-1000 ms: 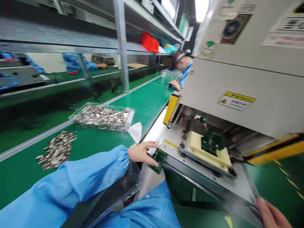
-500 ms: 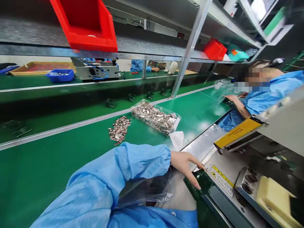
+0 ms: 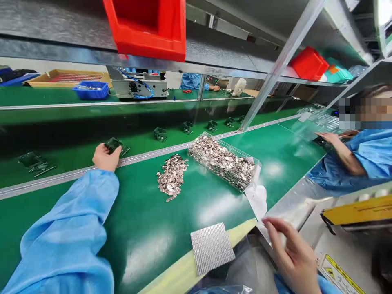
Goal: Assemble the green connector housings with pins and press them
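Note:
My left hand [image 3: 107,157] reaches over the metal rail to the far belt. Thumb and fingers close on a small dark part with thin metal pins [image 3: 115,145], low over or on that belt; I cannot tell which. Low on the right, my right hand [image 3: 292,255] hovers beside the bench edge, slightly blurred. Its fingers are bent with a gap between them, and nothing shows in it. Nearest it are a white scrap [image 3: 257,201] and a yellow strip [image 3: 177,271]. On the strip lies a silver sheet of small metal pieces [image 3: 212,248].
A clear tray [image 3: 222,163] full of small metal pieces stands mid-table, beside a loose pile [image 3: 173,175]. Several similar dark parts [image 3: 159,134] line the far belt. A red bin [image 3: 150,41] overhangs on the shelf. At right are a co-worker [image 3: 367,151] and a yellow-fronted machine [image 3: 358,212].
My left hand has gone from the dark green part on the right-hand machine to the far belt at left. My right hand, the yellow strip and the silver sheet have come into view.

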A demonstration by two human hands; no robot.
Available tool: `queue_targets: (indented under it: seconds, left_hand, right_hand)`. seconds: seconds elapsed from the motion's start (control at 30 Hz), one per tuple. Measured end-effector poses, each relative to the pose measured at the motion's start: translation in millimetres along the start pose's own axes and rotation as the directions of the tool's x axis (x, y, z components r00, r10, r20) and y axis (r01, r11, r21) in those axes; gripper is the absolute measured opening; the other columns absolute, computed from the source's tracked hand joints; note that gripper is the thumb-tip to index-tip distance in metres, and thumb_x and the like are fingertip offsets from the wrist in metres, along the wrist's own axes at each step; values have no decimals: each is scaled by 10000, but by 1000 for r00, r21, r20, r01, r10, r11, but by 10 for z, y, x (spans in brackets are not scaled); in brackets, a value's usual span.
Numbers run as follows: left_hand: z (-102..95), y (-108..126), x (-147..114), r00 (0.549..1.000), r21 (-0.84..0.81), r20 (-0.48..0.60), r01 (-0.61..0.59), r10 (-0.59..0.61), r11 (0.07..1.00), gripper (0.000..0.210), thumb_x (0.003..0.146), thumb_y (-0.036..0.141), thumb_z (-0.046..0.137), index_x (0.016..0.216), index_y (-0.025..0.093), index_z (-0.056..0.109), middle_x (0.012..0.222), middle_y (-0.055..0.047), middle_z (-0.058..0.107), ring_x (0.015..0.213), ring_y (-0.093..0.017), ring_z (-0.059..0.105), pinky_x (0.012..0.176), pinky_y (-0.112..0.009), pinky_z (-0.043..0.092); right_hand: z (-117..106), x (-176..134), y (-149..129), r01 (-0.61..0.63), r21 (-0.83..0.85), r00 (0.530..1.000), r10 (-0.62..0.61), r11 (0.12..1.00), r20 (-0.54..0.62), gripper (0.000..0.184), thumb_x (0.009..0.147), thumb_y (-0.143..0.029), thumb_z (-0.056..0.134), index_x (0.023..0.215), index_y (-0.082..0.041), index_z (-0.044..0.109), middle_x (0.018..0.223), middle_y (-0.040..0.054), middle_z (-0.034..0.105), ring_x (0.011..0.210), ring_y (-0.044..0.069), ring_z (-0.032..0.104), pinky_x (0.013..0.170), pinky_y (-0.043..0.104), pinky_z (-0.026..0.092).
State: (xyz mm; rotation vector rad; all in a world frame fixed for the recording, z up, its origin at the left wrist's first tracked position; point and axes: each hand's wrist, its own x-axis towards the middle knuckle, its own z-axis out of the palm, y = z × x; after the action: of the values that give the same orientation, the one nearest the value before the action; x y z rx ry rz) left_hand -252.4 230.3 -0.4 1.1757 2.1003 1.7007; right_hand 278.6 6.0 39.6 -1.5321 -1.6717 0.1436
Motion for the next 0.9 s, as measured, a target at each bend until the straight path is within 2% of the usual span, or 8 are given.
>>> queue_targets:
  seconds: [0.13, 0.23, 0.33, 0.47, 0.57, 0.63, 0.77, 0.9]
  left_hand:
    - [172, -169, 245, 995, 112, 94, 32, -43, 993, 733, 747, 301, 732, 1350, 20, 425, 1284, -158, 611, 1179, -312, 580, 1041, -464, 428]
    - [153, -189, 181, 992, 112, 126, -12, -2, 994, 775, 782, 329, 714, 1425, 87, 355, 1409, -183, 507, 1258, -297, 530, 1022, -403, 464]
    - [-264, -289, 15, 979, 176, 25, -204, 203, 963, 741, 804, 393, 682, 1422, 128, 373, 1493, -171, 380, 1369, -310, 400, 1075, -399, 421]
    - [-1271, -629, -46, 891, 415, -232, -273, 391, 868, 798, 760, 407, 723, 1402, 100, 361, 1518, -157, 292, 1434, -358, 250, 1201, -432, 202]
    - [-1912, -873, 57, 939, 453, -255, -95, 232, 886, 1055, 651, 425, 808, 1445, 44, 228, 1542, -204, 242, 1447, -401, 187, 1203, -469, 162]
    - [-2126, -963, 176, 979, 418, -187, 0, 86, 909, 1184, 577, 442, 848, 1453, 23, 172, 1555, -232, 218, 1441, -419, 192, 1188, -488, 189]
    - [-2097, -996, 453, 995, 399, -50, 94, -80, 912, 1231, 543, 461, 862, 1455, 32, 155, 1519, -243, 331, 1367, -418, 369, 1105, -501, 337]
    - [-1938, -933, 596, 977, 485, -82, 213, -199, 848, 1002, 505, 364, 878, 1340, 88, 399, 1312, -194, 603, 1156, -443, 589, 963, -596, 449]
  right_hand:
    - [812, 750, -425, 146, 126, 875, -188, 981, 446, 218, 931, -325, 504, 966, -234, 699, 920, 48, 729, 782, 214, 683, 694, 322, 553]
    - [1454, 1190, -571, 164, 53, 808, -166, 985, 565, 229, 893, -257, 516, 1010, -212, 707, 895, 48, 732, 765, 204, 686, 690, 314, 552]
    - [2016, 1516, -598, 168, -1, 842, -143, 986, 521, 264, 843, -222, 544, 1047, -182, 706, 900, 83, 710, 749, 219, 673, 711, 338, 540]
    - [2480, 1735, -606, 168, -21, 874, -139, 986, 466, 180, 799, -268, 591, 899, -207, 728, 801, 80, 665, 652, 214, 620, 690, 353, 508]
    - [2618, 1773, -609, 153, 13, 881, -142, 988, 451, 108, 743, -303, 616, 707, -232, 690, 704, 58, 628, 611, 215, 587, 633, 350, 477]
    - [2638, 1778, -603, 128, 51, 880, -137, 991, 455, 115, 702, -331, 620, 638, -242, 653, 652, 44, 610, 587, 220, 571, 595, 352, 457]
    - [2511, 1725, -591, 13, 131, 863, -77, 991, 500, 192, 640, -418, 651, 570, -247, 599, 555, 32, 595, 516, 221, 554, 532, 358, 438]
    - [2214, 1547, -598, -179, 229, 828, 21, 957, 561, 328, 643, -548, 677, 645, -234, 583, 557, 22, 630, 525, 211, 615, 520, 336, 490]
